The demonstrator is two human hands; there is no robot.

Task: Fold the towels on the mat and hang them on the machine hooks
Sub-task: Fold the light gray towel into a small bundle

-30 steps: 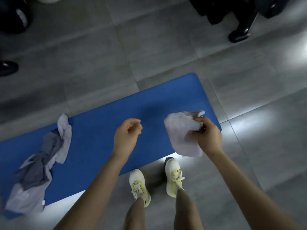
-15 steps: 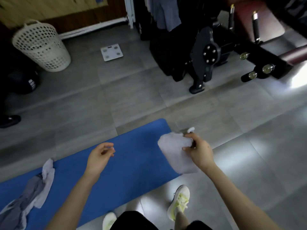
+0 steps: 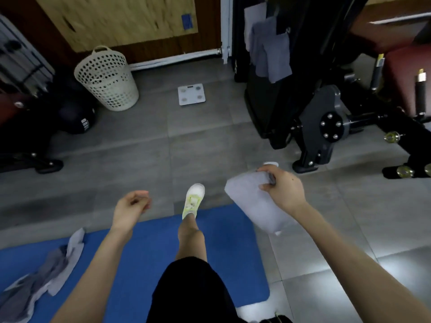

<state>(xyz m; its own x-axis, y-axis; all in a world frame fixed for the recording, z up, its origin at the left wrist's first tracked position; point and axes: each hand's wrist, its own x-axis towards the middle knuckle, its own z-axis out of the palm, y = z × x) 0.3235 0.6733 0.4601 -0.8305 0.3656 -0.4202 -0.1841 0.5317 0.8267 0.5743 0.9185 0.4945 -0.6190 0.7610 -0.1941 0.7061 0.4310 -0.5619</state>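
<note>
The right hand (image 3: 283,191) pinches a folded pale towel (image 3: 254,206) at four o'clock; the left hand (image 3: 129,209) curls loosely, empty. At eight o'clock, crumpled towels (image 3: 46,273) lie on the blue mat (image 3: 144,252). At one o'clock, grey towels (image 3: 271,47) hang on the machine (image 3: 268,108).

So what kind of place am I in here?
Probably a small gym or home workout room: a black weight machine with grey towels hung on it, a blue exercise mat, and a white bathroom scale.
</note>
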